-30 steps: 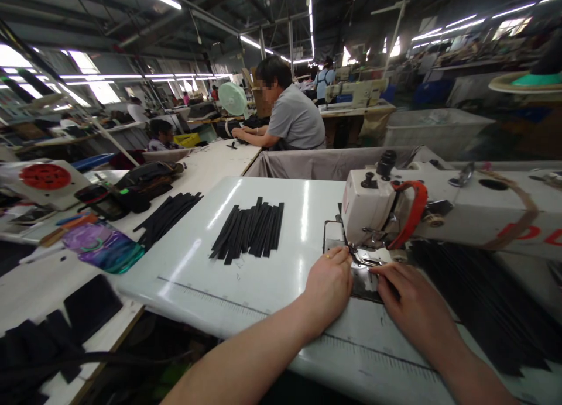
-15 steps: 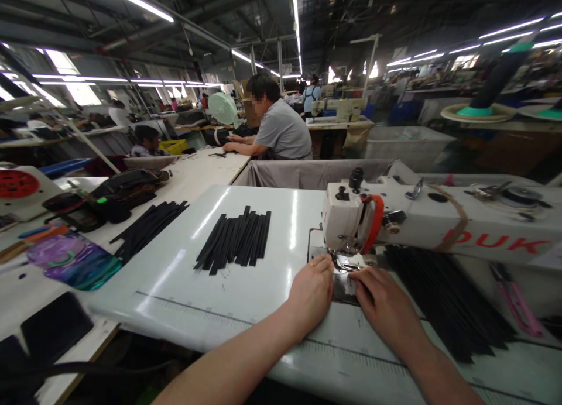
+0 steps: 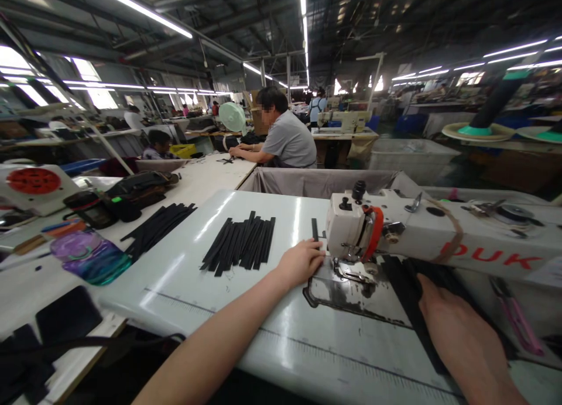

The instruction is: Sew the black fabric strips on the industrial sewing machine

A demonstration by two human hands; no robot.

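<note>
To the left of the sewing machine (image 3: 351, 226), my left hand (image 3: 302, 263) has its fingers together on a short black fabric strip (image 3: 315, 229), whose far end sticks out past the fingertips. My right hand (image 3: 459, 326) is over the long black strips (image 3: 406, 297) to the right of the needle area, touching them. Its fingertips are mostly hidden, so I cannot make out their grip. Under the needle, the metal presser foot (image 3: 351, 274) and plate are uncovered by hands. A pile of short black strips (image 3: 241, 241) lies on the white machine table (image 3: 184, 285).
Pink-handled scissors (image 3: 518, 320) lie at the right. On the left side table are more black strips (image 3: 162, 226), a purple-teal bottle (image 3: 90, 253) and a dark jar (image 3: 90, 209). A grey cloth-lined bin (image 3: 325, 184) stands behind; a person in grey (image 3: 290, 138) works beyond.
My left hand has moved back and left from the needle, with a black strip now showing beyond its fingers. My right hand has gone from the presser foot to the long strips at right.
</note>
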